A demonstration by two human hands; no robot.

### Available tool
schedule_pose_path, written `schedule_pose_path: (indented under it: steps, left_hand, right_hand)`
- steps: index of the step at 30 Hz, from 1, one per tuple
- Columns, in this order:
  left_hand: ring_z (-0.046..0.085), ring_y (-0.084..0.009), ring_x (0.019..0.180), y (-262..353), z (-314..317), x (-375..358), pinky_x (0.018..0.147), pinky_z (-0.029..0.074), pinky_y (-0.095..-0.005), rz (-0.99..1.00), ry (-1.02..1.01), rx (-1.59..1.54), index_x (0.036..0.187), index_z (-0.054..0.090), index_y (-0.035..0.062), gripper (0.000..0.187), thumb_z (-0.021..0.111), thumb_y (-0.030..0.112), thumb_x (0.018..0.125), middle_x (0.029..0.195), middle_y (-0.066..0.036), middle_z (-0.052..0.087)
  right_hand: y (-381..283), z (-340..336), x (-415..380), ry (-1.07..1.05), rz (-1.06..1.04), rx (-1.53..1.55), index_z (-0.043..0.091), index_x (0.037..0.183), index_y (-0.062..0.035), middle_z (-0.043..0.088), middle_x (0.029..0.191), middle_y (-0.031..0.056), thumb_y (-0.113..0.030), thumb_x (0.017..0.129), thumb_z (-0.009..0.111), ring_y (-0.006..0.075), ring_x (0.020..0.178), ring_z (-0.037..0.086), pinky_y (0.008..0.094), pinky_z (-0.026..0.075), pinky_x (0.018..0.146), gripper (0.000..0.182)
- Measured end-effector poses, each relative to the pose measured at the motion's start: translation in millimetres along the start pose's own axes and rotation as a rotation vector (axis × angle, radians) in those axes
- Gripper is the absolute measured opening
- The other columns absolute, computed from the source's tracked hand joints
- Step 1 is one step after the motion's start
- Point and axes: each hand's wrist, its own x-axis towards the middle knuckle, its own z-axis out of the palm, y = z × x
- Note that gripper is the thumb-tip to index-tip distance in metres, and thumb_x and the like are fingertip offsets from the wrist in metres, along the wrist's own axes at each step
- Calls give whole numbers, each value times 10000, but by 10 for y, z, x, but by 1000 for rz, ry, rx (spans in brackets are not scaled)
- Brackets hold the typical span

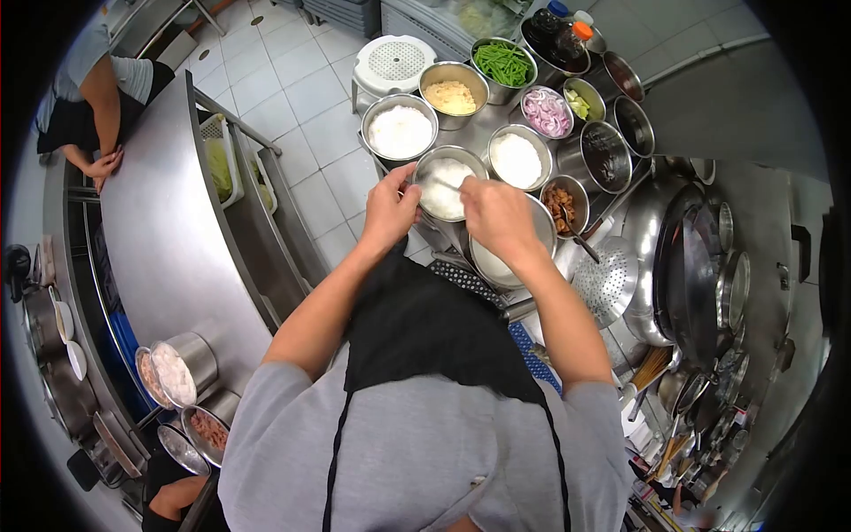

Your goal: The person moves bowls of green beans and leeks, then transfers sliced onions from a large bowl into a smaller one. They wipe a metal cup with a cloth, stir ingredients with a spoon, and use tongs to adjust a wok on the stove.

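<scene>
A round steel container (454,149) of white grainy stuff (441,197) stands in front of me. My left hand (390,211) is closed on its near left rim, thumb on top. My right hand (501,220) is wrapped round the handle of a metal spoon (445,184), which dips into the white stuff; most of the handle is hidden in the fist. Partly under my right wrist is a wider steel pot (489,266) with pale contents. Close by are a tub of white powder (517,160) and another of white grains (399,133).
Beyond are tubs of green vegetable pieces (503,64), sliced purple onion (547,113) and minced garlic-like bits (450,97). A spoon stands in a brown-food tub (560,206). Right are a perforated ladle (605,282) and a wok (690,284). A person (97,97) leans on the left steel counter (160,230).
</scene>
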Motion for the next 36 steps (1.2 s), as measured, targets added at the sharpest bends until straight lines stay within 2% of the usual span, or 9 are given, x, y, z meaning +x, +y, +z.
schedule_pose_path:
  steps: [9, 11, 14, 17, 20, 23, 26, 29, 36]
  left_hand:
    - [607, -100, 685, -99, 58, -181, 590, 525, -248, 19, -20, -54, 1383, 516, -51, 438, 558, 65, 963, 857, -42, 610]
    - [610, -102, 684, -136, 50, -165, 584, 525, -248, 24, -30, -54, 1388, 509, -51, 453, 564, 56, 952, 851, -46, 613]
    - [603, -115, 597, -109, 35, -129, 547, 511, -273, 60, -15, -41, 1359, 530, -72, 460, 567, 50, 917, 757, -56, 611]
    - [609, -132, 549, -100, 4, -61, 529, 510, -290, 79, -21, 17, 1346, 541, -77, 461, 560, 48, 903, 715, -75, 619]
    - [623, -146, 546, 14, -16, -45, 533, 520, -303, 21, -40, 35, 1354, 542, -61, 464, 556, 54, 905, 723, -95, 632]
    - [630, -151, 546, 57, -20, -41, 533, 528, -314, -14, -65, 35, 1368, 535, -45, 470, 552, 66, 912, 723, -107, 643]
    - [631, -153, 545, 84, -50, -60, 524, 530, -317, -31, -85, 40, 1381, 522, -38, 471, 542, 74, 924, 716, -108, 651]
    - [629, -150, 544, 121, -42, -76, 515, 529, -311, -49, -92, 52, 1393, 508, -35, 469, 527, 79, 937, 709, -102, 655]
    - [625, -141, 550, 105, -41, -90, 516, 535, -302, -93, -97, -24, 1417, 481, -25, 473, 504, 73, 955, 714, -99, 652]
  right_hand:
    - [42, -295, -51, 4, -13, -6, 657, 826, -56, 660, 742, 148, -112, 844, 640, 370, 702, 661, 476, 507, 632, 61]
    - [80, -121, -31, -63, -104, -29, 656, 822, -54, 648, 727, 145, -119, 840, 647, 369, 699, 656, 470, 505, 631, 68]
    - [85, -284, -34, 23, -121, -157, 654, 813, -37, 657, 734, 193, -62, 838, 582, 372, 673, 673, 480, 529, 606, 80]
    - [-22, -642, -62, -24, -15, -107, 648, 804, -45, 638, 703, 164, -110, 846, 627, 377, 704, 653, 480, 500, 640, 80]
    - [-5, -658, -63, -208, -56, -157, 646, 799, -41, 644, 686, 173, -110, 848, 614, 378, 688, 655, 485, 498, 628, 90]
    - [64, -325, 1, -177, -116, -210, 666, 815, -24, 652, 646, 182, -61, 792, 584, 372, 617, 672, 472, 531, 583, 92]
    - [5, -494, -3, -91, -77, -200, 661, 791, -27, 651, 648, 190, -56, 768, 591, 372, 610, 670, 468, 534, 577, 79]
    - [-68, -789, 11, -153, -67, -296, 659, 777, -30, 655, 657, 193, -55, 754, 596, 370, 619, 674, 455, 541, 584, 71]
    - [37, -522, 132, -143, -112, -335, 665, 787, -34, 654, 663, 176, -64, 755, 604, 342, 630, 681, 446, 537, 579, 75]
